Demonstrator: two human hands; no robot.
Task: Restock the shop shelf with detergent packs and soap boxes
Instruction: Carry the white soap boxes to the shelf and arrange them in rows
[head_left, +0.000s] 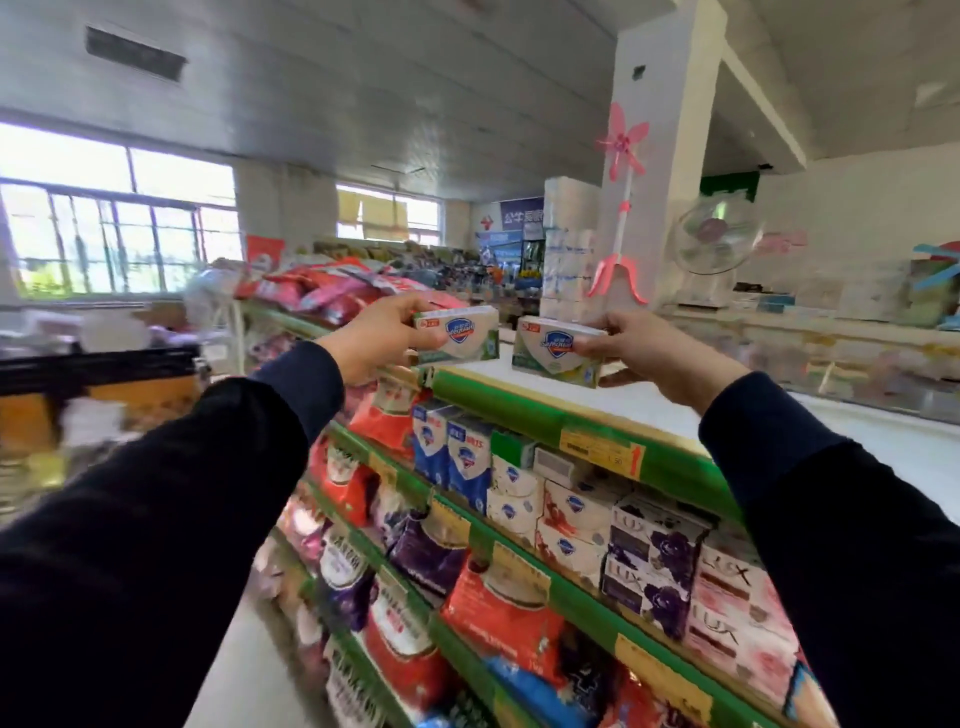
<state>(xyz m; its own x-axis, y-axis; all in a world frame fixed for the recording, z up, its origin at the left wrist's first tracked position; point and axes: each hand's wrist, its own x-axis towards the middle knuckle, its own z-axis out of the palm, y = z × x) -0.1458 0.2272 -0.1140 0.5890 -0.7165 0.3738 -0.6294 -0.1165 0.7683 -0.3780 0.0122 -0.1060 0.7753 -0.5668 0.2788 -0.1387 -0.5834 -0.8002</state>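
My left hand (382, 335) grips a white and green soap box (462, 335) with a blue shield logo. In my right hand (652, 353) is a second soap box (553, 351) of the same kind. Both boxes hang side by side just above the white top (649, 402) of the green shelf unit, near its front edge (498, 405). The shelf below holds blue and white soap boxes (462, 460), white ones (566, 512) and purple and pink Lux boxes (654, 561). Red detergent packs (387, 415) stand to the left.
Lower shelves carry red and purple detergent bags (498, 608) behind yellow price tags (602, 452). More bags (332, 291) are piled on the shelf top further back. A white pillar (660, 156) with a pink pinwheel (621, 140), a fan (714, 241) and a counter (831, 332) stand at right. A cart (98, 374) is at left.
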